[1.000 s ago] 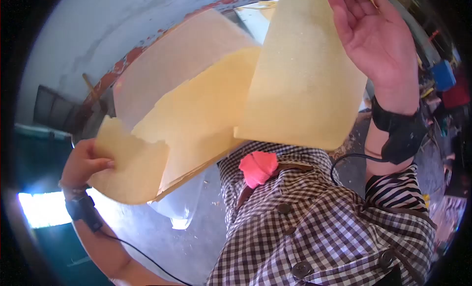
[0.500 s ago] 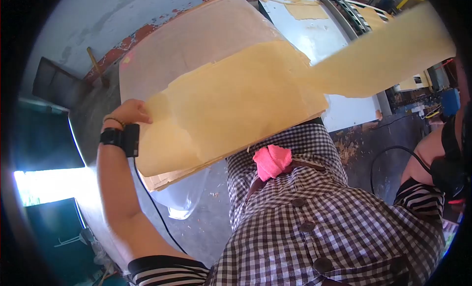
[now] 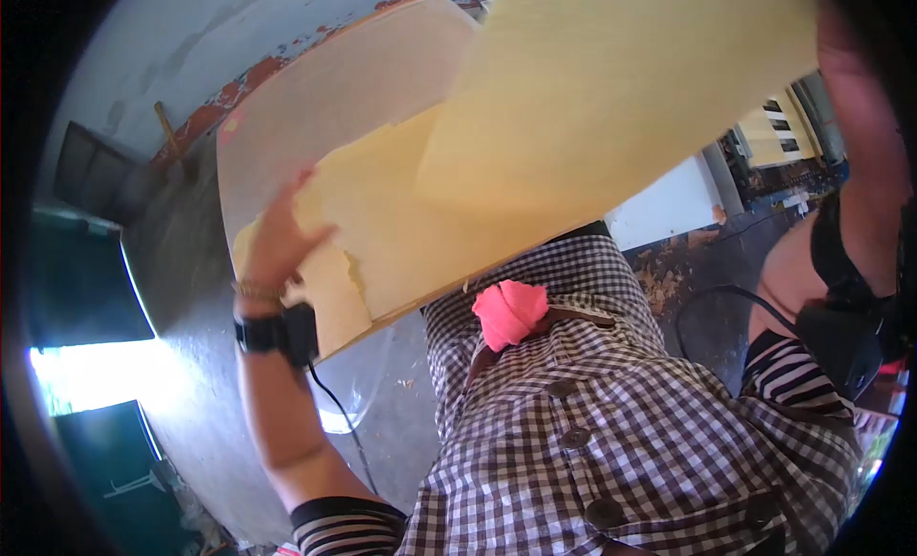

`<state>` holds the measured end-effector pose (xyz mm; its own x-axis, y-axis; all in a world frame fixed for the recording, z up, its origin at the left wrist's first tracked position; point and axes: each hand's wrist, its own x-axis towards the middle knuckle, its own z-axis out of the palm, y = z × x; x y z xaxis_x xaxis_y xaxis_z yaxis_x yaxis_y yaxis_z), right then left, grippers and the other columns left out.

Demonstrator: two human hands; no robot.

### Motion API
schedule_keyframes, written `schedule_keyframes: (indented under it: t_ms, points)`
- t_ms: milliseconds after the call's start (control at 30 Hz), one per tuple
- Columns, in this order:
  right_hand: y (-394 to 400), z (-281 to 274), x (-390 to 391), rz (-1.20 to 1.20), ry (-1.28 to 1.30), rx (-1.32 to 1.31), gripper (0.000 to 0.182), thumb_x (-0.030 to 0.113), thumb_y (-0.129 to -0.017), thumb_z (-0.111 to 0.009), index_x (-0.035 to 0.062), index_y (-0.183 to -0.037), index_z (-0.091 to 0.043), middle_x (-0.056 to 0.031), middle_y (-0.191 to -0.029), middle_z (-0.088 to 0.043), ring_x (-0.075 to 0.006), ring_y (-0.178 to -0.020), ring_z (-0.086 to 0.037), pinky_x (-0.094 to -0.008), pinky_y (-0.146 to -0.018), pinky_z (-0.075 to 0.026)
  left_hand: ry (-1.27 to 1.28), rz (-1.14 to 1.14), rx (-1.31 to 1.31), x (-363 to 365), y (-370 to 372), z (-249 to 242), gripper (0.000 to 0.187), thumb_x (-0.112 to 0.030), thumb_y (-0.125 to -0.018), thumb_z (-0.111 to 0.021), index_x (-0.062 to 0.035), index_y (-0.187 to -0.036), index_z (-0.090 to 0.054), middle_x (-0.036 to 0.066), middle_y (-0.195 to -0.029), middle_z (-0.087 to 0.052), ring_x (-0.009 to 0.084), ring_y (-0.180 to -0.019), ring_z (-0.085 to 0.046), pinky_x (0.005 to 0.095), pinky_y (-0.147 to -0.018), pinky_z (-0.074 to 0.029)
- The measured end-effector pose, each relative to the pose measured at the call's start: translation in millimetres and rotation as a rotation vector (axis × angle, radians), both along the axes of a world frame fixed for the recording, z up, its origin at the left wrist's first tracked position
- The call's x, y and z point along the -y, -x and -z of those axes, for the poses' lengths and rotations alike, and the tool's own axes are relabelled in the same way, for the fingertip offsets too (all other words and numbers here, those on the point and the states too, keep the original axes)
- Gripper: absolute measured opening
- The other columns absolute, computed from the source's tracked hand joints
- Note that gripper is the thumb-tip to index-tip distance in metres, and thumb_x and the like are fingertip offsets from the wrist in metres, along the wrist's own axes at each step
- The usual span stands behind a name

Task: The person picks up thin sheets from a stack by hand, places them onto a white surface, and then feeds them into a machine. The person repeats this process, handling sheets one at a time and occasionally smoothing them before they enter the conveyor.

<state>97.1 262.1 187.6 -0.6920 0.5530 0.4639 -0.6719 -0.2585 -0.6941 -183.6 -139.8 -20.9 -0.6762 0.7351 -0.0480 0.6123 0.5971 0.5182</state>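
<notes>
My left hand (image 3: 287, 233) is raised over the left end of a stack, fingers spread, blurred by motion and holding nothing. Beneath it, the stack's top layer is a pale tan, thin veneer-like sheet (image 3: 382, 255) with ragged edges, lying on a broad pinkish board or sheet (image 3: 325, 97). At the upper right, my right hand (image 3: 839, 40) grips the edge of another large tan veneer sheet (image 3: 611, 97). That sheet hangs slanted over the right part of the stack and hides it. The right fingers are mostly hidden at the dark border.
A white panel (image 3: 669, 204) shows right of the stack. Scraps (image 3: 661, 279) litter the dark floor. A pink cloth (image 3: 511, 312) is knotted at my waist. Cables run from both arms. A wooden-handled tool (image 3: 170, 131) leans by the peeling wall.
The sheet in my right hand has swung left and now covers the stack's right side. My left hand has come off the stack's left edge and opened.
</notes>
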Motion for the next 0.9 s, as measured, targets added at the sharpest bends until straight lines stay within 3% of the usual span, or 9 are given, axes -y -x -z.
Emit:
schedule_keyframes:
  t_ms: [67, 200, 300, 400, 500, 567, 700, 767, 900]
  points:
    - [-1, 19, 12, 0.056, 0.043, 0.031, 0.039, 0.027, -0.102, -0.045, -0.0062, -0.118, -0.06, -0.0142, -0.114, -0.068, -0.0251, -0.104, -0.067, -0.0321, -0.084, -0.057, -0.089, 0.154, 0.319, -29, -61, -5, 0.086, -0.014, -0.066, -0.084, -0.0058, -0.142, -0.044, 0.013, -0.14, -0.053, 0.0277, -0.131, -0.048, 0.0419, -0.106, -0.041]
    - [2, 31, 28, 0.111, 0.101, 0.055, 0.039, 0.026, -0.102, -0.045, -0.0066, -0.117, -0.06, -0.0144, -0.114, -0.068, -0.0253, -0.104, -0.067, -0.0324, -0.084, -0.057, -0.422, -0.11, 0.683, -73, -116, 40, 0.047, -0.007, -0.084, -0.071, -0.0039, -0.128, -0.056, 0.015, -0.127, -0.062, 0.0249, -0.119, -0.058, 0.0376, -0.1, -0.047]
    - [5, 21, 28, 0.07, 0.09, 0.018, 0.039, 0.026, -0.102, -0.045, -0.0069, -0.117, -0.06, -0.0146, -0.114, -0.068, -0.0254, -0.104, -0.067, -0.0326, -0.085, -0.057, -1.029, -0.327, 1.06, -75, -127, 46, 0.02, -0.004, -0.092, -0.06, -0.0034, -0.112, -0.065, 0.014, -0.117, -0.067, 0.0213, -0.108, -0.064, 0.0351, -0.097, -0.049]
    - [9, 2, 25, -0.067, 0.11, -0.048, 0.039, 0.025, -0.103, -0.045, -0.0073, -0.117, -0.06, -0.0147, -0.114, -0.068, -0.0255, -0.104, -0.067, -0.0328, -0.085, -0.057, -1.127, -0.292, 0.928, -24, -98, 40, 0.02, -0.011, -0.093, -0.06, -0.0038, -0.111, -0.065, 0.011, -0.119, -0.066, 0.0207, -0.113, -0.061, 0.0361, -0.098, -0.048]
    - [16, 13, 24, -0.246, 0.258, -0.083, 0.039, 0.025, -0.103, -0.045, -0.0076, -0.117, -0.06, -0.0149, -0.114, -0.068, -0.0257, -0.104, -0.067, -0.033, -0.086, -0.057, -1.412, -0.276, 1.183, 50, -78, 19, 0.026, -0.017, -0.096, -0.057, -0.0046, -0.118, -0.061, 0.008, -0.121, -0.064, 0.0191, -0.115, -0.058, 0.0371, -0.097, -0.047]
    - [24, 53, 12, -0.476, 0.466, -0.125, 0.039, 0.025, -0.102, -0.044, -0.0065, -0.119, -0.059, -0.0157, -0.117, -0.067, -0.028, -0.106, -0.066, -0.0358, -0.088, -0.056, -1.267, -0.699, 0.75, 35, -90, -40, 0.028, -0.02, -0.098, -0.054, -0.0041, -0.121, -0.059, 0.006, -0.121, -0.063, 0.0181, -0.11, -0.059, 0.0363, -0.094, -0.048]
    - [56, 141, -6, -0.822, 0.799, -0.056, 0.044, 0.02, -0.102, -0.04, -0.0087, -0.136, -0.045, -0.0208, -0.138, -0.053, -0.0325, -0.129, -0.051, -0.0412, -0.095, -0.054, -1.09, -0.669, 0.481, 36, -43, -59, 0.026, -0.02, -0.099, -0.053, -0.0026, -0.117, -0.061, 0.004, -0.111, -0.066, 0.018, -0.097, -0.063, 0.033, -0.085, -0.052]
    - [77, 168, -1, -0.717, 1.003, 0.072, 0.042, 0.03, -0.105, -0.034, -0.0046, -0.119, -0.055, -0.0205, -0.12, -0.062, -0.0343, -0.113, -0.062, -0.0378, -0.087, -0.058, -0.896, -0.681, 0.285, 36, -2, -40, 0.025, -0.021, -0.097, -0.055, -0.0021, -0.112, -0.063, 0.004, -0.102, -0.068, 0.0176, -0.09, -0.065, 0.0303, -0.079, -0.053]
    - [128, 239, -8, -0.373, 1.126, 0.225, 0.049, 0.036, -0.106, -0.03, -0.0066, -0.127, -0.044, -0.0254, -0.13, -0.055, -0.0371, -0.119, -0.057, -0.0408, -0.09, -0.056, -0.42, -0.77, -0.195, 10, 69, 19, 0.023, -0.023, -0.091, -0.063, -0.0015, -0.098, -0.067, 0.003, -0.087, -0.07, 0.0117, -0.079, -0.065, 0.0251, -0.071, -0.051]
